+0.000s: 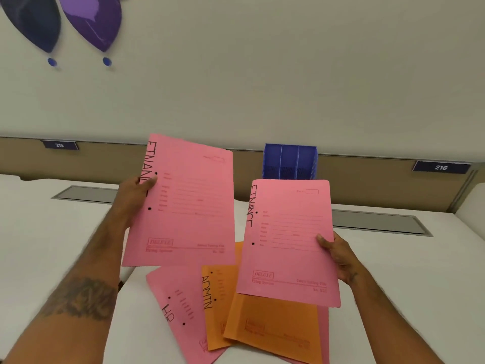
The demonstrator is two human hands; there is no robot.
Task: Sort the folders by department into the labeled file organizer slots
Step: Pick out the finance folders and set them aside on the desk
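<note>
I hold two pink folders upright above the white desk, each marked FINANCE along its spine. My left hand [136, 190] grips the left pink folder [189, 206] at its left edge. My right hand [338, 254] grips the right pink folder [286, 248] at its right edge. Below them lie a pink folder marked HR [170, 306], an orange folder marked ADMIN [217, 298] and another orange folder [273, 327], overlapping in a loose pile. The blue file organizer [290, 161] stands at the back of the desk, its lower part hidden by the right folder.
A beige partition [367, 179] runs behind the desk with number plates 215 [59, 145] and 216 [441, 167]. Grey cable trays [86, 193] are recessed in the white desk [52, 245] at left and right. Purple shapes [91, 19] hang on the wall.
</note>
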